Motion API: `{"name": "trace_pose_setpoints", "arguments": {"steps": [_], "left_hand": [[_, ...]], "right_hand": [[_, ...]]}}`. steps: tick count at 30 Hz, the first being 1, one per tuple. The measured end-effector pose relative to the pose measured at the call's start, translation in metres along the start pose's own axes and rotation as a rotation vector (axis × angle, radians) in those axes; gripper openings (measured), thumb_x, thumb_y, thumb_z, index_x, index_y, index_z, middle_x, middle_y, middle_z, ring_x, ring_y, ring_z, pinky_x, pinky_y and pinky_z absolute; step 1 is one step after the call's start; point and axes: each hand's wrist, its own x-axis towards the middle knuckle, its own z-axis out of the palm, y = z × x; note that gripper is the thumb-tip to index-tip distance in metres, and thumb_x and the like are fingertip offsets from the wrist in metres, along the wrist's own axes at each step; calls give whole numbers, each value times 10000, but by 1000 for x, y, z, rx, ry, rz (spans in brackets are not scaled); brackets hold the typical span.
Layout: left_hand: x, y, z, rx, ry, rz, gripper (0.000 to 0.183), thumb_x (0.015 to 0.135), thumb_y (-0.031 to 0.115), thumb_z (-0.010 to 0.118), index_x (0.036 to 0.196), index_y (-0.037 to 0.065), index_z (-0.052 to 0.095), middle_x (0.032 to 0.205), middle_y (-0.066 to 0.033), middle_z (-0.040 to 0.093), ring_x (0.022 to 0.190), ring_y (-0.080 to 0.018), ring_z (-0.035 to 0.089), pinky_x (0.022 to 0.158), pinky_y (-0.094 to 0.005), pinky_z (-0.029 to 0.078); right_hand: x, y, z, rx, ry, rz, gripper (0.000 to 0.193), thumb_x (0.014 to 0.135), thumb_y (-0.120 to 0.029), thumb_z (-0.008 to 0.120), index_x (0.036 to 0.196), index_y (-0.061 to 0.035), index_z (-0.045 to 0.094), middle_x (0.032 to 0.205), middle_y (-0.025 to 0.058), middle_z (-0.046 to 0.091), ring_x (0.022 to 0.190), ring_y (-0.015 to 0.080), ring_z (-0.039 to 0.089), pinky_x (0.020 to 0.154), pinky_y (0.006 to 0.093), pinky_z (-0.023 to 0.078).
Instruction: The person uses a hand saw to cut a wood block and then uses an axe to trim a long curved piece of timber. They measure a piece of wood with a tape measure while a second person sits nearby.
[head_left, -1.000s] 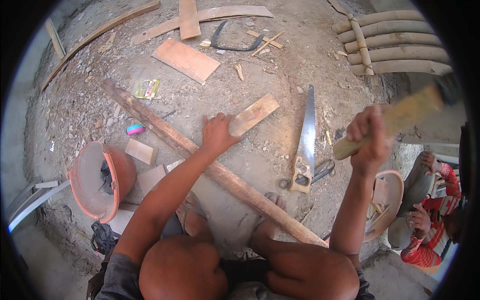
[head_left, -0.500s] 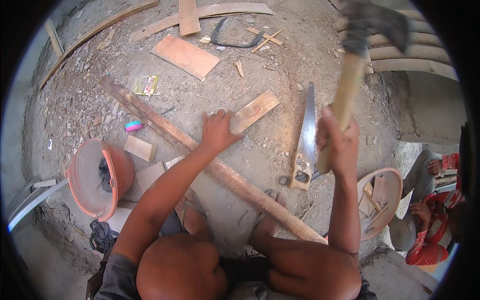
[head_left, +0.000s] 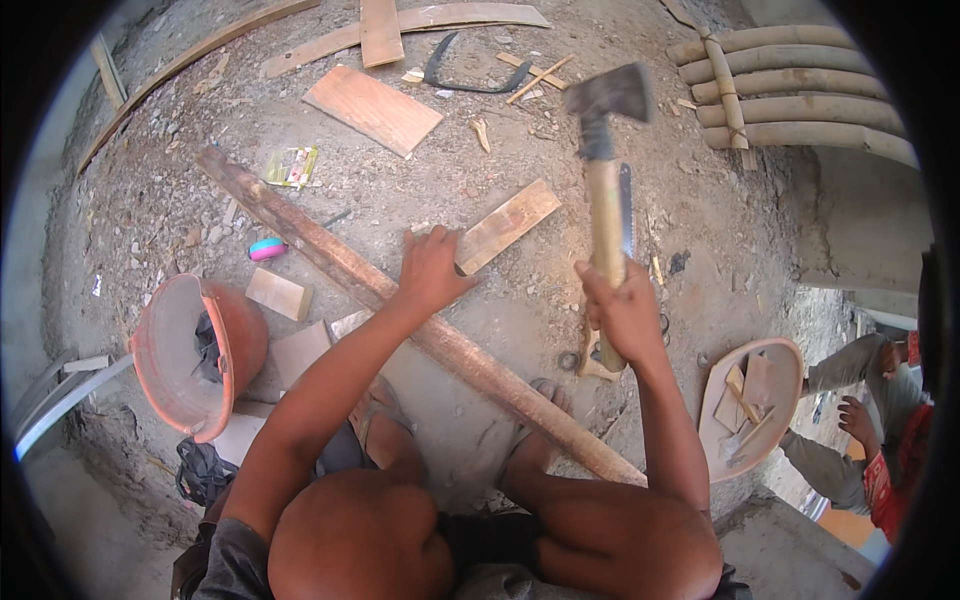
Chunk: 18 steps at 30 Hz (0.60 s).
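Observation:
My right hand [head_left: 622,308] is wrapped round the wooden handle of a hatchet [head_left: 604,200], raised with its dark head up. A handsaw [head_left: 627,215] lies behind it on the ground, mostly hidden. My left hand [head_left: 432,266] grips the near end of a short wooden block [head_left: 512,225], thumb on the near side and fingers toward the far side. Under my left forearm a long, rough wooden pole [head_left: 470,370] runs slantwise across the ground, passing over my feet.
At left stands an orange bucket [head_left: 146,355] with a dark thing inside. Near it lie a wood offcut [head_left: 280,294] and a pink-and-blue round object [head_left: 267,250]. A basin [head_left: 793,375] of wood scraps sits at right, beside another person [head_left: 865,420]. Farther off are a board [head_left: 372,110], a bow-shaped frame [head_left: 480,88] and bamboo poles [head_left: 790,85].
My right hand has swung the hatchet left and its head has come lower, nearer the block. The left hand and block have barely shifted. The person at right has changed posture.

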Motion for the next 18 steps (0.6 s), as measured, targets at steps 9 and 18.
{"name": "trace_pose_setpoints", "arguments": {"steps": [9, 18], "left_hand": [[4, 16, 10, -1, -9, 14, 684, 735, 415, 867, 1239, 15, 635, 1177, -135, 604, 1189, -340, 564, 1176, -618, 253], [-5, -2, 2, -40, -8, -38, 666, 751, 429, 848, 1208, -15, 654, 1145, -159, 638, 1162, -341, 582, 1136, -554, 310]], "right_hand": [[8, 134, 30, 72, 276, -262, 209, 965, -214, 667, 1016, -42, 561, 743, 67, 606, 575, 179, 562, 530, 296, 465], [-10, 148, 35, 55, -47, 330, 316, 944, -274, 717, 940, 29, 627, 638, 53, 568, 478, 143, 542, 455, 321, 440]]}}
